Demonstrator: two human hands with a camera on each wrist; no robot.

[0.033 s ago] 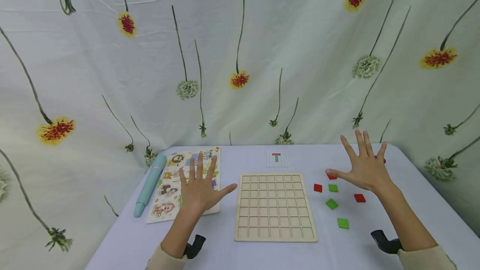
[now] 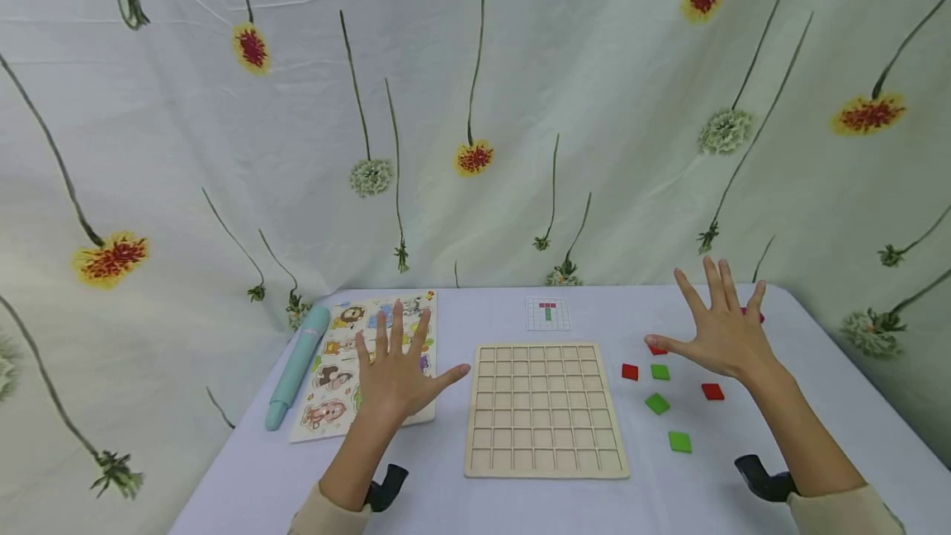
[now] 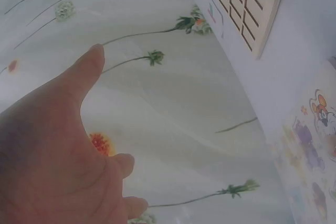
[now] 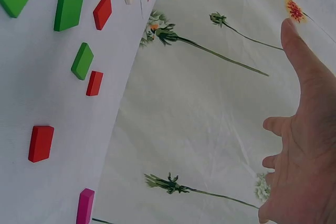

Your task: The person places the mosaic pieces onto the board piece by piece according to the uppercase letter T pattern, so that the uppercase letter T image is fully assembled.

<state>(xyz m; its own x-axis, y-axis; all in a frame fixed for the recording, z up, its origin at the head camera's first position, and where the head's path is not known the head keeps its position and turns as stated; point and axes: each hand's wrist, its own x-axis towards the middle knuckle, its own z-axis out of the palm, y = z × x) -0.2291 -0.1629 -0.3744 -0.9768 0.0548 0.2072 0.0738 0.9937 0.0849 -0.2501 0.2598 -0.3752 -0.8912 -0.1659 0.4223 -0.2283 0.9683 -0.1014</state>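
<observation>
My left hand [image 2: 397, 382] is held up with its fingers spread, overlapping the animal picture board [image 2: 312, 428] in the head view. Nothing is in it. My right hand [image 2: 731, 341] is raised the same way, fingers apart, among the coloured tiles in that view. Between the hands lies a wooden grid board [image 2: 546, 473] with bare square cells. To its right are several loose tiles, such as a green tile [image 2: 679, 442], a red tile [image 2: 712, 392] and another red tile [image 2: 630, 372]. A magenta tile [image 4: 85, 206] is partly hidden behind the right fingers in the head view.
Behind the grid board lies a small gridded card [image 2: 535, 322] with a red and green T pattern. A teal rolled-up cylinder [image 2: 297, 370] lies along the table's left edge. A flower-print cloth [image 2: 416, 48] hangs right behind the white table [image 2: 505, 510].
</observation>
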